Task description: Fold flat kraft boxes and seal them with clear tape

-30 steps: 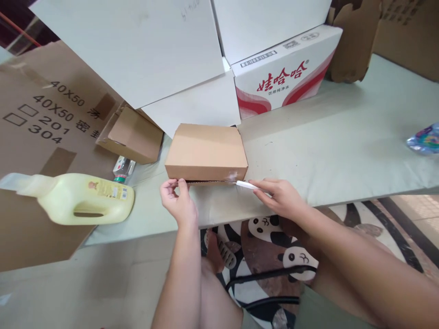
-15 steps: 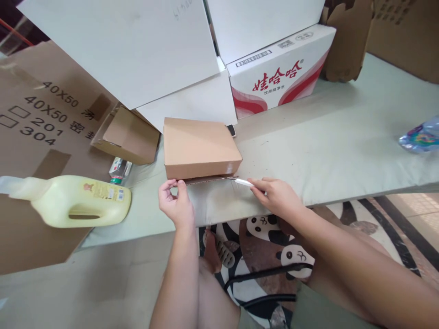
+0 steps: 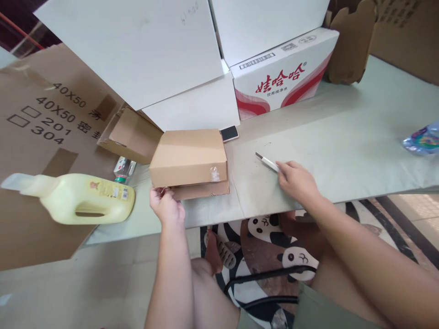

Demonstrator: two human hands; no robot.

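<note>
A brown cardboard box (image 3: pixel 190 151) rests tilted on the pale cloth, with a bit of clear tape near its front right corner. Below its front face, a cardboard flap (image 3: pixel 206 189) sticks out. My left hand (image 3: pixel 167 204) is closed on the box at its front left corner, fingertips partly tucked under the edge. To the right of the box and apart from it, my right hand (image 3: pixel 297 183) grips a white-handled utility knife (image 3: pixel 268 162). Its dark blade points up and left over the cloth.
A black phone (image 3: pixel 229 133) lies behind the box. White cartons (image 3: pixel 137 55) and a red-and-white water carton (image 3: pixel 284 82) stand at the back. On the left are a yellow jug (image 3: pixel 89 201), a small bottle (image 3: pixel 124 169) and a small cardboard box (image 3: pixel 132 137). A plastic bottle (image 3: pixel 423 139) lies far right.
The knife in my right hand has moved right, away from the flap. The box has turned and shifted left with my left hand, showing more of the flap and the phone.
</note>
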